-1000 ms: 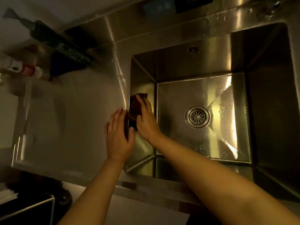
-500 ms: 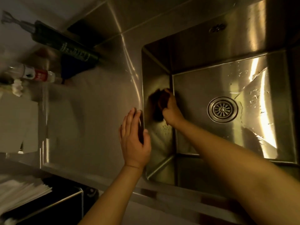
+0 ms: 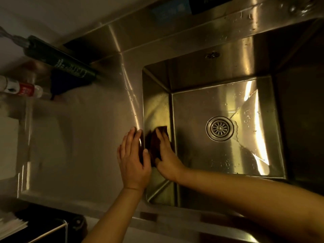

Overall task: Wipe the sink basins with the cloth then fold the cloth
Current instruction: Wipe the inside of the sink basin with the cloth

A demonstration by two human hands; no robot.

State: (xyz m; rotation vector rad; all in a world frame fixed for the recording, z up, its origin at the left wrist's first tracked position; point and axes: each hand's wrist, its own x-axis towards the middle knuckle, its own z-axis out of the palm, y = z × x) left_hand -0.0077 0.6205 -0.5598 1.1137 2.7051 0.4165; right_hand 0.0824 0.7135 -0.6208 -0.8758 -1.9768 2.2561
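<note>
Head view showed the right hand (image 3: 166,155) pressing the soft, limp cloth (image 3: 155,142) flat against the sink (image 3: 228,172) left wall; left hand (image 3: 133,160) lay flat, fingers straight, on the rim.

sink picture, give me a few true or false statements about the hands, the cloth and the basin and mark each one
1. The right hand presses the dark cloth against the basin's left wall. True.
2. The left hand holds the cloth. False: it rests flat on the counter at the sink's edge, fingers straight.
3. The cloth covers the drain. False: the drain is uncovered, in the middle of the basin floor, apart from the cloth.
4. Water drops show on the basin floor right of the drain. True.
5. A dark green bottle stands inside the basin. False: it is on the counter, far left.
</note>
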